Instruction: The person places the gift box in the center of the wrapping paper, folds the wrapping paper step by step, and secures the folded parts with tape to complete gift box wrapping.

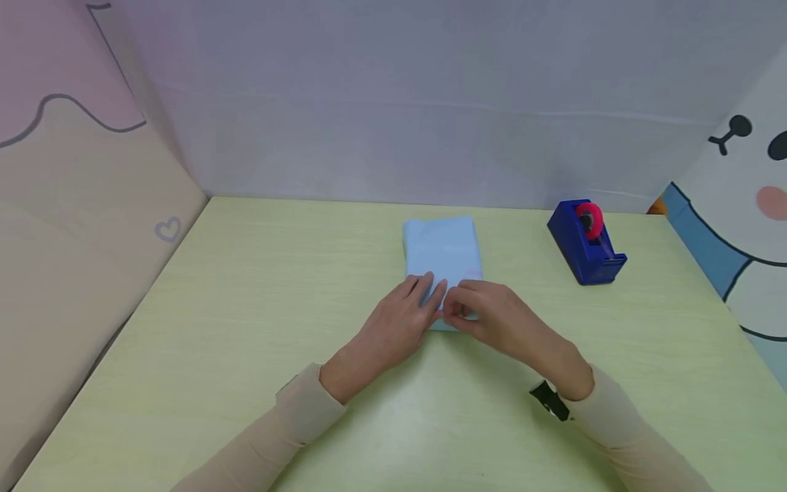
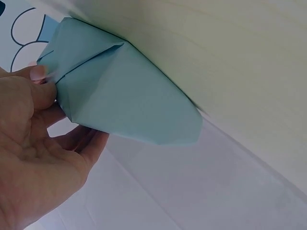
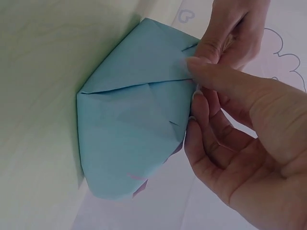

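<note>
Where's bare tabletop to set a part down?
Bare: tabletop left of the light-blue paper packet, and the gap between packet and blue tape dispenser. Crowded: the packet's near edge, where left hand and right hand work close together.

Tabletop work area of the desk or craft type, screened like a booth. The pale wood-grain table (image 1: 246,301) is backed by a greyish-lilac sheet (image 1: 393,143) and flanked by cartoon-printed panels (image 1: 762,219); a blue tape dispenser (image 1: 578,249) stands on it. The surrounding room cannot be identified.

Head view downward, wrist views near paper (image 2: 129,100)
</note>
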